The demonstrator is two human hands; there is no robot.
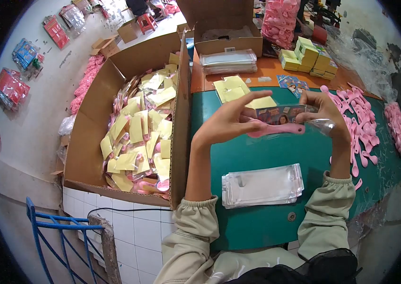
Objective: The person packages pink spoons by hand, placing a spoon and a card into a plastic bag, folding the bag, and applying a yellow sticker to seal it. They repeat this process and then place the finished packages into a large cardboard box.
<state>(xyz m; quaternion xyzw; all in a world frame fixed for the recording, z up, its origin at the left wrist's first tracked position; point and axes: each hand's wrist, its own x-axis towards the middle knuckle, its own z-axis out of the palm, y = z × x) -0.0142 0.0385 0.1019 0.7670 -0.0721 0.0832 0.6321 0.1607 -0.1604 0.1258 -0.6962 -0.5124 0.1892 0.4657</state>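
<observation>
In the head view, the person's two hands met in front of the body over a green tabletop (238, 222). A pink spoon (281, 128) lay between them, its long axis running from side to side, nearly level, along the lower edge of a printed card (278, 114). Its holed handle end pointed toward the right hand (324, 111) and its bowl end sat at the left hand (229, 120), which was the nearer of the two. The left hand pinched that end between thumb and fingers, its index finger stretched out above. The right hand was curled, its thumb and fingers pinching the card's right end; clear film (324, 124) showed beside it. Whether the spoon lay inside the film or only against it could not be told.

Nearer the body, below the held things, a stack of clear bags (263, 186) lay flat, its long side also running crosswise. Loose pink spoons (363, 128) were heaped beyond the right wrist, and yellow cards (231, 87) lay behind the left hand. To the left stood an open carton (89, 128) of packed pieces (136, 128).
</observation>
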